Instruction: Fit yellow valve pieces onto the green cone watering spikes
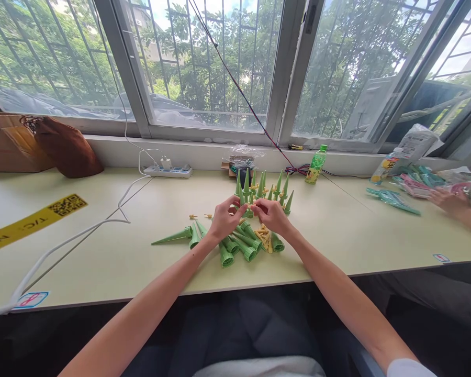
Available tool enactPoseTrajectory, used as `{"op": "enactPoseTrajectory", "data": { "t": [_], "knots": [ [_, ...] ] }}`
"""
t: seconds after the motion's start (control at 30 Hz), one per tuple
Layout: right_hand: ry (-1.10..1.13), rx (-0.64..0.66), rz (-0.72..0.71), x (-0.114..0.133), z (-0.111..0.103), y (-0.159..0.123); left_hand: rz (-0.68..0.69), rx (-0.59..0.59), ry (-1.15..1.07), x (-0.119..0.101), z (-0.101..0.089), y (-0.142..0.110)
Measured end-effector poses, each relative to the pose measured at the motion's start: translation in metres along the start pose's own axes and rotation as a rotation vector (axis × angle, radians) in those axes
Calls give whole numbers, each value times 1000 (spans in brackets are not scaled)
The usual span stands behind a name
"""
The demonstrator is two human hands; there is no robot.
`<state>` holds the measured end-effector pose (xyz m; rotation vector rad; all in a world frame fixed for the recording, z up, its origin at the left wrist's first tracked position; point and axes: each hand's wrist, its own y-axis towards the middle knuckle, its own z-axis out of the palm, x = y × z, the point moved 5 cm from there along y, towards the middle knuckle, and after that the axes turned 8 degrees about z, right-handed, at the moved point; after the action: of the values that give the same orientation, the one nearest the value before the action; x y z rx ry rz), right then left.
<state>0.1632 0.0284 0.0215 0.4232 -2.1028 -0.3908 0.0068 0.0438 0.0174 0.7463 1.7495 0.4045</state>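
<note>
My left hand (pixel 225 215) and my right hand (pixel 273 215) meet over the middle of the table, both closed in a pinch. Between their fingertips shows a small yellow plastic piece (pixel 249 207), partly hidden by the fingers. Just behind them, several green cone-shaped spikes (pixel 278 183) stand upright, some with yellow fittings on them. Under and in front of my hands lies a heap of loose green spikes (pixel 241 246) with open, wide ends. Beside that heap, near my right wrist, is a pile of yellow plastic pieces (pixel 264 238).
A power strip (pixel 168 171), a small open box (pixel 241 167) and a green drink bottle (pixel 316 165) stand along the window sill. At right, another person's hand (pixel 451 201) rests by plastic packets (pixel 419 180). A white cable (pixel 78 234) crosses the left side.
</note>
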Motion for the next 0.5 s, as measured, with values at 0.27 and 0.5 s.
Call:
{"op": "enactPoseTrajectory", "data": {
  "t": [0.27, 0.5],
  "knots": [
    [-13, 0, 9, 0, 1, 0, 59, 25, 75, -4, 0, -1],
    [15, -40, 14, 2, -2, 0, -1, 7, -38, 0, 2, 0]
  ]
}}
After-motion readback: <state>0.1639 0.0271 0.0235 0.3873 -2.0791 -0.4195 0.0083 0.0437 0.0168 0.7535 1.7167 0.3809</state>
